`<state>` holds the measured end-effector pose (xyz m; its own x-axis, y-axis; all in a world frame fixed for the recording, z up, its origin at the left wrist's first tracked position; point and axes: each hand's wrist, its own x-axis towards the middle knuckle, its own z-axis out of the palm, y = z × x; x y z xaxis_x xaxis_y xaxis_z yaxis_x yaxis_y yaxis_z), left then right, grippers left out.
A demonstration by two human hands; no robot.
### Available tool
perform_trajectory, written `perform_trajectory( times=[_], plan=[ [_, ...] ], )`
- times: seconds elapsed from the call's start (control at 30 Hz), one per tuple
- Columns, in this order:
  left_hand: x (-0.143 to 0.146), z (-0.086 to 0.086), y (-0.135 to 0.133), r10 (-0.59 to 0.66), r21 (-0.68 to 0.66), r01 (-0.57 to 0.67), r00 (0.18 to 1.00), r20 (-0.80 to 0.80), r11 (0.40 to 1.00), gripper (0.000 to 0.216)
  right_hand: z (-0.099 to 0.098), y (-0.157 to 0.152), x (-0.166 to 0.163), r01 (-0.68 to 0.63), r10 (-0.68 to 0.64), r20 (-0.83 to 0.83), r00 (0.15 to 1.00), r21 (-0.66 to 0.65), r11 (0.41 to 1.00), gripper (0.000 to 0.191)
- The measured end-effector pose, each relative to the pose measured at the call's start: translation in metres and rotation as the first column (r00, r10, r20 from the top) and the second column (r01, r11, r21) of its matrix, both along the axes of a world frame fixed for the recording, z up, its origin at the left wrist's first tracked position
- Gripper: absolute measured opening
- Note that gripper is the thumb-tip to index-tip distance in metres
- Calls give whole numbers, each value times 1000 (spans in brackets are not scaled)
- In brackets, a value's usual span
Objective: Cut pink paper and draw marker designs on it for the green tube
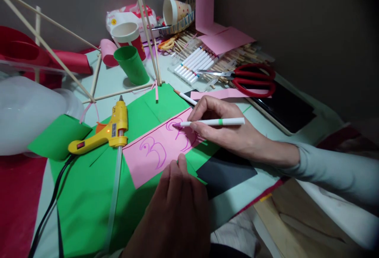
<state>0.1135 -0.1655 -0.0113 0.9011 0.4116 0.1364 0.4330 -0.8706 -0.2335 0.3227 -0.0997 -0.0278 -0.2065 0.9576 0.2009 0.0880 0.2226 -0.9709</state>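
My right hand (227, 126) pinches a white felt-tip marker (229, 122) with a purple tip and a green band. Its tip is at the second of two purple curly bird-like drawings on a pink paper strip (137, 171). My left hand (180, 206), in shadow, has its fingers stretched forward and resting at the lower edge of that strip. Under the strip lies a green paper sheet (85, 195). To the left, a yellow glue gun (115, 128) with a clear glue stick rests on the green sheet. Dark paper (227, 175) lies under my right wrist.
Red-handled scissors (254, 80) lie over a black phone (284, 104). Behind are a marker set (195, 64), wooden sticks, a green paper tube (132, 64) and paper cups (127, 35). A stick frame (50, 45) stands at left beside a translucent container (26, 116). A black cord (53, 199) trails down.
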Motion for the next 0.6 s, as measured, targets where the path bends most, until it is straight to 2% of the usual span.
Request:
perform_trajectory(
  times=[0.6],
  plan=[
    [1,6,0,0,1,0,1000,-31,1000,37,-6,-1,2,-44,41,-46,998,-63,997,21]
  ],
)
